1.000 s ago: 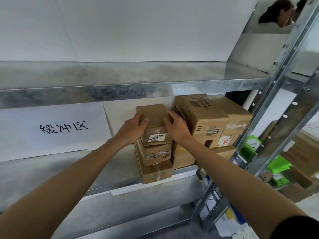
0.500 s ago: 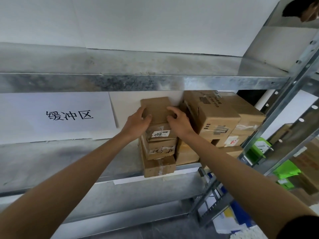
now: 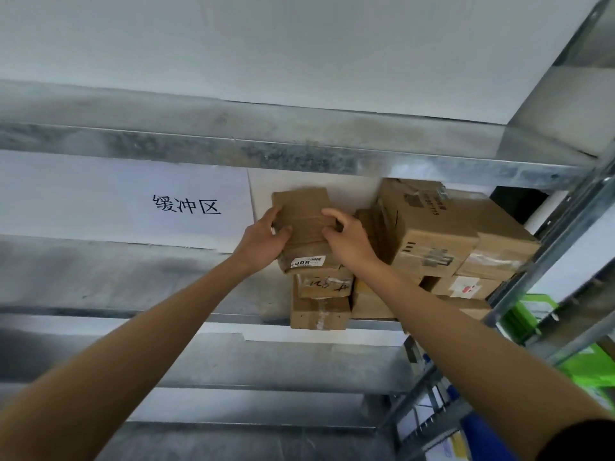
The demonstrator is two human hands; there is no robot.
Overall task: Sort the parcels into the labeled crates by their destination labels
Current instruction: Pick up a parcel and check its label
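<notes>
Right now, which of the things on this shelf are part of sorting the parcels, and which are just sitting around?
Part of the job:
- top parcel, in the grip of left hand and right hand
- two parcels stacked beneath it
- larger parcels to the right

Just there:
- paper sign reading 缓冲区
- metal shelf
- green plastic items

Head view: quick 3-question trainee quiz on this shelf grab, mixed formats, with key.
1. True or false: both hands are on the top parcel of the stack.
2. The white sign sits to which side of that stack? A) left B) right C) above
3. Fill in: the left hand and right hand take the parcel from its two ____.

Key: 1 true; 2 A; 3 sides.
</notes>
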